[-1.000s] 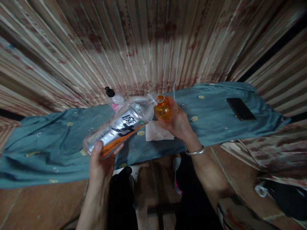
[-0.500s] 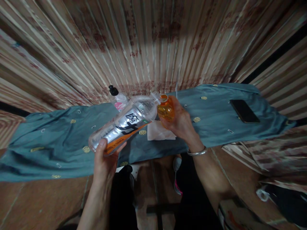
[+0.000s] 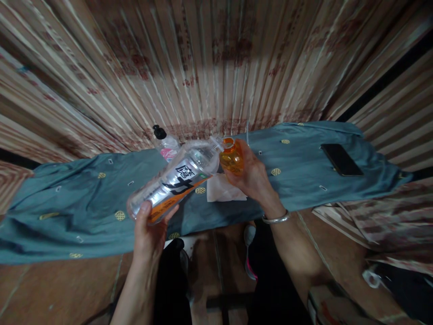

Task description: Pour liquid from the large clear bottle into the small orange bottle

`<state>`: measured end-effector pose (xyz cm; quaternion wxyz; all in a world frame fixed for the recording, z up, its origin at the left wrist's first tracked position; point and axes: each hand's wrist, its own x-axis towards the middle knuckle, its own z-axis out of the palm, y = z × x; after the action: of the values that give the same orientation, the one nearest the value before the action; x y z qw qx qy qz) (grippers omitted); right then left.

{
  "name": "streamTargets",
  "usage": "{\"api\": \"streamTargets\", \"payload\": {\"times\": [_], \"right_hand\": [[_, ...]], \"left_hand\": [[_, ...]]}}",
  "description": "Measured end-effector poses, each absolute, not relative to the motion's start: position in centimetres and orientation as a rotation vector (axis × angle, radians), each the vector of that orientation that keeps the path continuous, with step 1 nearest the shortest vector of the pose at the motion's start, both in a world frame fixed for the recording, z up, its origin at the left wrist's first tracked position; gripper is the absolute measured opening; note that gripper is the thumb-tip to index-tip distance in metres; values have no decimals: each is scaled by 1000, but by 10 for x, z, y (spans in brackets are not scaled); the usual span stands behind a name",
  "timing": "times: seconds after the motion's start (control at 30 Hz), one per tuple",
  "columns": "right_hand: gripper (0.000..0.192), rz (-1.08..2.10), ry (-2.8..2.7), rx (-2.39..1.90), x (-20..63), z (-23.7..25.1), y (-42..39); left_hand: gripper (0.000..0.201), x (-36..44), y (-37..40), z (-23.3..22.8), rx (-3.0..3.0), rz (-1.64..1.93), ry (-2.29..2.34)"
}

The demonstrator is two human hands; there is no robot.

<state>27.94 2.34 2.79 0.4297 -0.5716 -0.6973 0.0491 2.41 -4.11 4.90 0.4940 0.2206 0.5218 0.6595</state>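
One clear plastic bottle (image 3: 174, 181) | rounded orange bottle (image 3: 230, 159) | wrinkled cloth (image 3: 84, 194)

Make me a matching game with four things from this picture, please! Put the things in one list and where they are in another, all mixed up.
Things:
1. large clear bottle
2. small orange bottle
3. phone
4. pink-labelled bottle

Places:
A. lying flat on the right part of the cloth
B. in the right hand
C. near the curtain, not held
D. tilted in the left hand

Pairs: 1-D, 2-B, 3-A, 4-C
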Motion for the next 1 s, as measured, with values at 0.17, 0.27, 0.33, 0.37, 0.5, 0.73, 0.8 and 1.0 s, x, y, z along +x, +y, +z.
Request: {"api": "streamTargets", "payload": {"times": [0.17, 0.27, 0.33, 0.37, 0.5, 0.73, 0.8, 1.0], "right_hand": [[82, 149, -1744, -1423, 282, 27, 23], [81, 164, -1739, -1433, 283, 28, 22], [79, 181, -1728, -1447, 284, 28, 21], [80, 184, -1721, -1456, 284, 28, 21], [84, 181, -1710, -1479, 285, 25, 20], [82, 128, -1694, -1459, 286, 20, 21], [83, 121, -1695, -1474, 286, 21, 21], [82, 135, -1680, -1496, 285, 22, 21]], "left_hand": [[53, 22, -42, 47, 599, 1572, 1232], [63, 20, -43, 44, 605, 1573, 1201], [64, 20, -44, 42, 603, 1583, 1174], [62, 20, -44, 41, 600, 1591, 1164], [62, 22, -46, 39, 585, 1604, 1152], [70, 24, -47, 37, 524, 1657, 1147], [71, 25, -48, 37, 518, 1673, 1142], [76, 27, -47, 39, 479, 1667, 1134]]}}
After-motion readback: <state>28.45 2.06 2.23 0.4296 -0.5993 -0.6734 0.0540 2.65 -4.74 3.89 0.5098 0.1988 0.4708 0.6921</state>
